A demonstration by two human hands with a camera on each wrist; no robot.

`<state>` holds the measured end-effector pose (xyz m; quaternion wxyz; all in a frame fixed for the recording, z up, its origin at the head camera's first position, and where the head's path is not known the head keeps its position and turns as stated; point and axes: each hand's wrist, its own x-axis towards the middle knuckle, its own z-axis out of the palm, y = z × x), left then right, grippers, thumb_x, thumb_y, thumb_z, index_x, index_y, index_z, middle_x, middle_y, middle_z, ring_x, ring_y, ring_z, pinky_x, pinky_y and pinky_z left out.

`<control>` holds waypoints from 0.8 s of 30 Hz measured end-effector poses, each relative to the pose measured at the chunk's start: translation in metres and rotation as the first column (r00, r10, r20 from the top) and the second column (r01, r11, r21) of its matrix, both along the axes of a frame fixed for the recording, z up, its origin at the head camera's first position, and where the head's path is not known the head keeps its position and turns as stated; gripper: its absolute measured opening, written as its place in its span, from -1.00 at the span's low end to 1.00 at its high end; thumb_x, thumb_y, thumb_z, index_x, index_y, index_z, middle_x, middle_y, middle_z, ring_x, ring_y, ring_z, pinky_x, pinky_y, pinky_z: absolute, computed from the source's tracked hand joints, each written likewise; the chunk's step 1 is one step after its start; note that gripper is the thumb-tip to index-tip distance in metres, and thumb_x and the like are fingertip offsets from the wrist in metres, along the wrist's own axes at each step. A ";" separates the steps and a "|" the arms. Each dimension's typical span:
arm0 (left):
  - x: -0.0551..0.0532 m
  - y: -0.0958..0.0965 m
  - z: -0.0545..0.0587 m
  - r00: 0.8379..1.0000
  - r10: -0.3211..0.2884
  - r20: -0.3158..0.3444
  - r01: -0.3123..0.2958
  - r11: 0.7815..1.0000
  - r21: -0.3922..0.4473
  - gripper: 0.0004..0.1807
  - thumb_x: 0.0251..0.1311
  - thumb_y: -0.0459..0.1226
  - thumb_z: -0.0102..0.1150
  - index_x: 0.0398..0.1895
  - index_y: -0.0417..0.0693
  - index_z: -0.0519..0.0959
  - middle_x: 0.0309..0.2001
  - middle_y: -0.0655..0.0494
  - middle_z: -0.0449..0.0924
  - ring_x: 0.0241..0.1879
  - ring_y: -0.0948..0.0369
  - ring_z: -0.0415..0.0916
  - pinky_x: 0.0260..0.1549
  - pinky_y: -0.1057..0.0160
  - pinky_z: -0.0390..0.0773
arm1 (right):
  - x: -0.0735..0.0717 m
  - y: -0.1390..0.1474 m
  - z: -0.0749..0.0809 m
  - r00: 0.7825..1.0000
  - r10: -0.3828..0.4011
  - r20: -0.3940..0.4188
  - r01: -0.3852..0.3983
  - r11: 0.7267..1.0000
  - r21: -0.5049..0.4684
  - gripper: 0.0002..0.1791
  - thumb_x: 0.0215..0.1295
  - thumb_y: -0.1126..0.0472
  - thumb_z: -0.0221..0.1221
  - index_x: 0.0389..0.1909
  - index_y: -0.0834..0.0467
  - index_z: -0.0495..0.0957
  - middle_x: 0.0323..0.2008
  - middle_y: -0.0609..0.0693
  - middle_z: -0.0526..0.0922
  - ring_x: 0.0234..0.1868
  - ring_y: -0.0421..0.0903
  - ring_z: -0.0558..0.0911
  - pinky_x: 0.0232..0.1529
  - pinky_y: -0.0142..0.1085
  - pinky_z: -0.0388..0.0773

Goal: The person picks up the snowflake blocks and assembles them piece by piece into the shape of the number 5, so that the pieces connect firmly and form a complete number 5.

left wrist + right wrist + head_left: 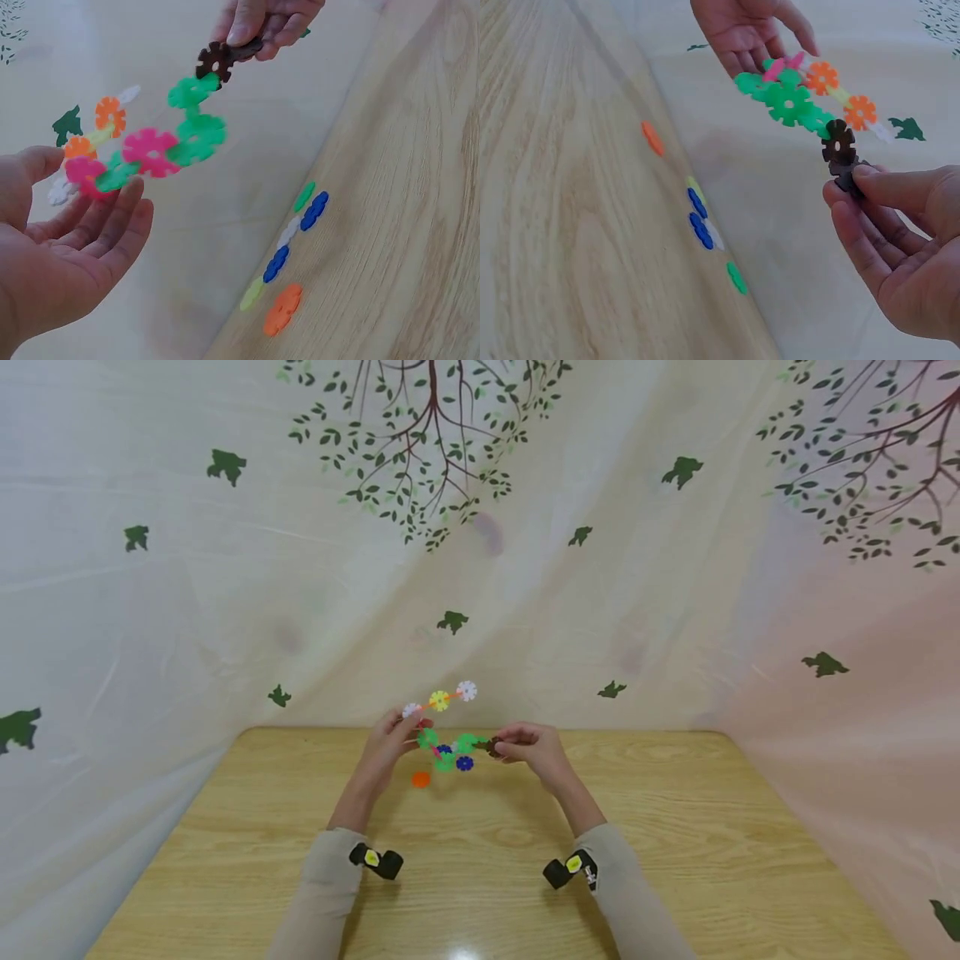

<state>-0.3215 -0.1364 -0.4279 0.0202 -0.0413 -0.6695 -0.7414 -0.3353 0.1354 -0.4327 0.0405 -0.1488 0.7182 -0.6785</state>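
Note:
Notched plastic snowflake discs are linked into a chain (pixel 199 142), held up over the back of the table. Two dark brown discs (pixel 838 142) form its end nearest my right hand (pixel 540 756), whose thumb and fingers pinch the outer one. Green and pink discs make up the middle. Orange, yellow and white discs continue the chain past my left hand (pixel 381 752). In the left wrist view, that hand's fingers are spread and loosely bent under the chain, with fingertips at a pink disc (pixel 82 171) and the thumb beside an orange one.
Several loose discs lie along the table's far edge: a green one (pixel 304 196), two blue ones, a white one (pixel 288 231) and a yellow one (pixel 252 294). An orange disc (pixel 422 780) lies nearer me. A leaf-printed curtain (pixel 525 635) hangs behind the wooden table (pixel 465 893).

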 end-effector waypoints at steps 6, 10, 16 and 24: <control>0.005 -0.015 -0.006 0.992 -0.125 -0.032 0.118 0.980 -0.162 -0.55 0.48 -0.24 0.13 0.28 -0.37 0.47 0.11 -0.22 0.64 -0.11 0.31 0.65 0.24 -0.11 0.56 | -0.002 0.012 0.005 0.999 -0.030 -0.039 0.033 0.996 0.077 -0.70 0.30 0.40 0.32 0.00 0.46 0.64 -0.22 0.13 0.79 -0.35 -0.23 0.74 -0.26 -0.32 0.73; 0.012 -0.024 -0.009 0.979 -0.203 0.012 0.197 0.931 -0.307 -0.51 0.40 -0.29 0.22 0.34 -0.30 0.48 0.17 -0.23 0.59 -0.05 0.25 0.60 0.20 0.00 0.60 | -0.003 0.015 0.007 0.999 -0.029 -0.037 0.033 0.994 0.107 -0.72 0.30 0.40 0.32 -0.01 0.43 0.66 -0.16 0.16 0.80 -0.33 -0.24 0.75 -0.28 -0.32 0.73; 0.016 -0.030 -0.013 0.957 -0.288 0.036 0.275 0.859 -0.431 -0.54 0.34 -0.30 0.28 0.24 -0.33 0.52 0.09 -0.22 0.65 0.02 0.12 0.57 0.09 0.09 0.62 | -0.002 0.014 0.010 0.996 0.016 -0.090 0.002 0.981 0.194 -0.77 0.29 0.40 0.32 -0.07 0.43 0.69 -0.13 0.29 0.77 -0.33 -0.23 0.70 -0.21 -0.09 0.75; 0.019 -0.035 -0.019 0.932 -0.359 0.039 0.338 0.827 -0.449 -0.62 0.24 -0.45 0.31 0.07 -0.51 0.51 -0.04 -0.33 0.63 -0.14 0.19 0.59 -0.12 0.26 0.69 | 0.000 0.009 0.013 0.989 0.066 -0.130 -0.029 0.963 0.267 -0.77 0.29 0.39 0.33 -0.08 0.42 0.70 -0.13 0.36 0.75 -0.35 -0.21 0.68 -0.34 -0.37 0.67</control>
